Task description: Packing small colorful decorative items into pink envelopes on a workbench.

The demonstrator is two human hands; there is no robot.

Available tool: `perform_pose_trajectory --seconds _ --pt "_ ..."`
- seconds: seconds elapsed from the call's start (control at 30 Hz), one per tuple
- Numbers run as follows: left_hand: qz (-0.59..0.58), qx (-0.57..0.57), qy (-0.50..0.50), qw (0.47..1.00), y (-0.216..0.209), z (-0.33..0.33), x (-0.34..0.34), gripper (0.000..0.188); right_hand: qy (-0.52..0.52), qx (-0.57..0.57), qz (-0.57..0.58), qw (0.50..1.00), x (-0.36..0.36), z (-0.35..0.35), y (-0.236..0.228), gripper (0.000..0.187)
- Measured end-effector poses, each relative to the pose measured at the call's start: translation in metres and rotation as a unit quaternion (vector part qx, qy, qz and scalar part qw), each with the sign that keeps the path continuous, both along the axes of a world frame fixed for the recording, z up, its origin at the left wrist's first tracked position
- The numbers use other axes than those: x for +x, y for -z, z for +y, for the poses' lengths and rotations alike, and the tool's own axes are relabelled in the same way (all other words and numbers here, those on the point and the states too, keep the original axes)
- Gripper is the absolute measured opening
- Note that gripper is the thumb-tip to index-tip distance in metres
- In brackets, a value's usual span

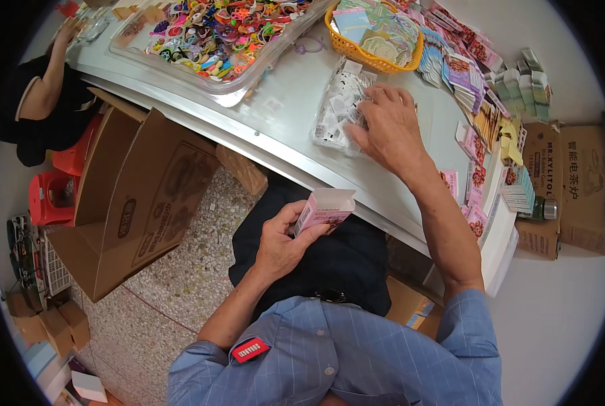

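Observation:
My left hand (283,238) is closed around a small pink carton (324,210), held above my lap. The carton's top stands open, with its pale flap raised. My right hand (391,125) reaches over a clear plastic tub (327,137) on the table. Its thumb and fingers are apart, touching or just above the small white packets (347,95) heaped in the tub. Whether a packet lies under the fingertips cannot be made out.
A large clear bin (231,95) of colourful hair ties and a yellow basket (373,62) of cards stand on the table (285,108). Pink cartons (475,172) line its right side. A big open cardboard box (147,203) is at left, near another person's arm (45,84).

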State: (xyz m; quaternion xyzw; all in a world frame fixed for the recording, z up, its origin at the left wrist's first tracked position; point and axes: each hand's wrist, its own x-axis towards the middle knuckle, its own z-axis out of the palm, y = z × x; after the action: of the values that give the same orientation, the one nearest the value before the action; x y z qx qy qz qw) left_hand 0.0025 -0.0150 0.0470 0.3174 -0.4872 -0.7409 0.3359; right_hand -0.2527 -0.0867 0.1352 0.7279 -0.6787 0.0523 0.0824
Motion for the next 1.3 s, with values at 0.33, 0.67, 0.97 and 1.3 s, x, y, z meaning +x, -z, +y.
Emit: perform_pose_trajectory --seconds 0.33,0.67,0.97,1.3 --pt "0.0 0.011 0.007 1.0 0.001 0.001 -0.001 0.04 -0.013 -0.023 -0.084 0.996 -0.013 -0.003 0.003 0.014" --pt "0.032 0.014 -0.018 0.999 -0.006 -0.006 -0.001 0.042 -0.094 0.07 -0.459 0.881 -0.009 0.04 -0.052 0.011" --pt "0.034 0.007 0.004 0.999 -0.011 -0.005 -0.006 0.041 -0.207 0.147 -0.331 0.909 0.018 0.062 -0.048 0.013" --pt "0.038 0.018 -0.004 0.999 -0.007 -0.008 0.002 0.04 -0.181 0.045 -0.391 0.901 0.018 0.019 -0.072 0.015"
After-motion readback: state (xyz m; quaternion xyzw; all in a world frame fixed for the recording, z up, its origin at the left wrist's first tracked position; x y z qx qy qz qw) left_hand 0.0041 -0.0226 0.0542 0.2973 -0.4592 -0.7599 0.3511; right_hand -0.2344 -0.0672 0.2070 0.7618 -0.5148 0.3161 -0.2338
